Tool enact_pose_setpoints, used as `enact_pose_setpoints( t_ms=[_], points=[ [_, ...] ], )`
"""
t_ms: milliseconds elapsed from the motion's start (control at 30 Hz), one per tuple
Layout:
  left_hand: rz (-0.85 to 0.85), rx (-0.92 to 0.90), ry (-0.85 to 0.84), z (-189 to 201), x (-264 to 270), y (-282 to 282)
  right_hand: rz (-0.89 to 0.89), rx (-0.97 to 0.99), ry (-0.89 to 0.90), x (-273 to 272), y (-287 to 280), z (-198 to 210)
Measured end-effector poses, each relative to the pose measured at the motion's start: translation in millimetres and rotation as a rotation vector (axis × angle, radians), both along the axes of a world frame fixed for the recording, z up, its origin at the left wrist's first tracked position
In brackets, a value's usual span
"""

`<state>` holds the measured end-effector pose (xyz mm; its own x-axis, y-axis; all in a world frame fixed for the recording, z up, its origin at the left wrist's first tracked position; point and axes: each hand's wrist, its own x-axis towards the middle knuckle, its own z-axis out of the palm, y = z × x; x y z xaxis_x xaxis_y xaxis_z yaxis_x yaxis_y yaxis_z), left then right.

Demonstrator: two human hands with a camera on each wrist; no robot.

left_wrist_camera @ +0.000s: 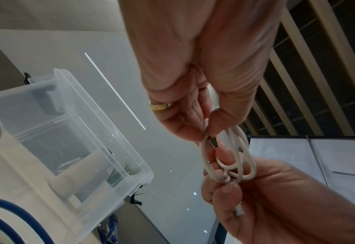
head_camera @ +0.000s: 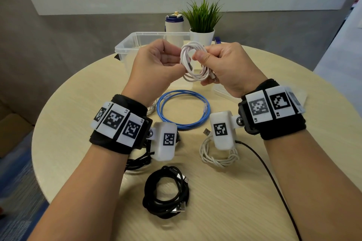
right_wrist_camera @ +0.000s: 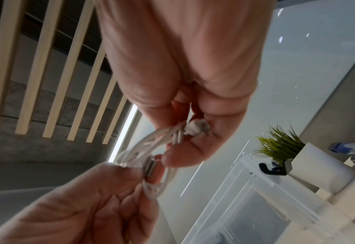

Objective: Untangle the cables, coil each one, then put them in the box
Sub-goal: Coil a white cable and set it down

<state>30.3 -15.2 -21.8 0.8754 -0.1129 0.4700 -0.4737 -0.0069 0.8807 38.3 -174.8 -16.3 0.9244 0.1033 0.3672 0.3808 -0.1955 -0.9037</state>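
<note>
A coiled white cable (head_camera: 193, 60) is being held up above the round table (head_camera: 254, 191), just in front of the clear box (head_camera: 125, 45). Its right side is being gripped by the curled right hand (head_camera: 227, 68), while a plug end on its left is being pinched by the left hand (head_camera: 154, 66).
</note>
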Motion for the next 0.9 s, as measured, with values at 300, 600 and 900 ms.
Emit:
enact_pose_setpoints(
  t_ms=[300,600,900],
  points=[
    [-0.135,-0.12,0.131,3.0,0.1,1.2,0.042,0.042,-0.018,1.0,-5.1,1.3],
    [-0.287,-0.1,0.152,0.0,0.1,7.2,0.111,0.011,-0.001,-0.5,-9.0,2.9],
    [-0.262,-0.024,0.227,3.5,-4.8,4.0,0.087,-0.09,-0.089,0.0,-4.3,-0.3]
  ],
)
